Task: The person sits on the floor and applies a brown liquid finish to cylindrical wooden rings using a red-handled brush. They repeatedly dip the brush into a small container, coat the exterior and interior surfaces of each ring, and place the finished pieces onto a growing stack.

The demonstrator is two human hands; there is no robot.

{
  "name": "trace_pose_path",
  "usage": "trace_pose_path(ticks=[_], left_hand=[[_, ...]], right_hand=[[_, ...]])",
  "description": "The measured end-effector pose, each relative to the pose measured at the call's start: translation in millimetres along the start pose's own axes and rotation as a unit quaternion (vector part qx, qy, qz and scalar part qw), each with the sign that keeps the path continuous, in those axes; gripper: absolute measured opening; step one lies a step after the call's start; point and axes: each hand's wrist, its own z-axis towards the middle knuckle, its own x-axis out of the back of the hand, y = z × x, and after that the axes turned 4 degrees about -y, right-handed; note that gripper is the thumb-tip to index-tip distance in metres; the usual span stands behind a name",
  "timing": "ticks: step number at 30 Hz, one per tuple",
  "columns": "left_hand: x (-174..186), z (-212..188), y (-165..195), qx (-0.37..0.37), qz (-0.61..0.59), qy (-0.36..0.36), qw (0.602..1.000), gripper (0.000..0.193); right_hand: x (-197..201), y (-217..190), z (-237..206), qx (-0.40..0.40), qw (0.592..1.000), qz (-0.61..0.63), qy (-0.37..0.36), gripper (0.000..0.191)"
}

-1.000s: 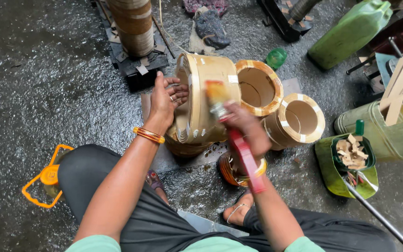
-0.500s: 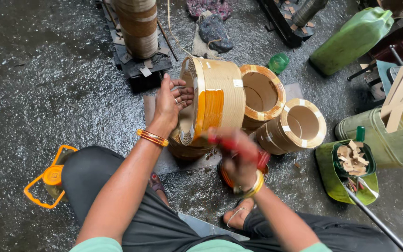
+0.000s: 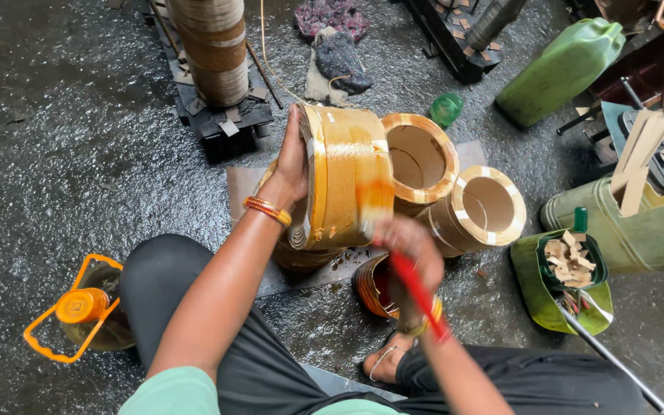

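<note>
Since half a second ago the right hand (image 3: 405, 242) has swept its red-handled brush (image 3: 416, 288) lower, grip clamped on it, bristles blurred against the glossy coil (image 3: 347, 173). Left hand (image 3: 292, 161) clasps the coil's rim, upright above the floor (image 3: 78, 154).

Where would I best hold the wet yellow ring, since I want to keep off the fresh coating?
Probably at the left rim of the ring, coming from the left as the left hand does. The ring stands on edge with its broad outer band glossy and wet, and the right hand works a red-handled brush on it.
</note>
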Motion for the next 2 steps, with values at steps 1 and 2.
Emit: trace_pose_path(ticks=[1,2], left_hand=[[-3,6,-2,0.001,-0.017,-0.01,1.0,0.093],[-5,10,-3,0.0,-0.023,-0.023,0.999,0.096]], right_hand=[[14,15,-32,0.024,0.958,-0.282,-0.043,0.02],[28,37,-56,-0.033,0.916,-0.369,-0.157,0.031]])
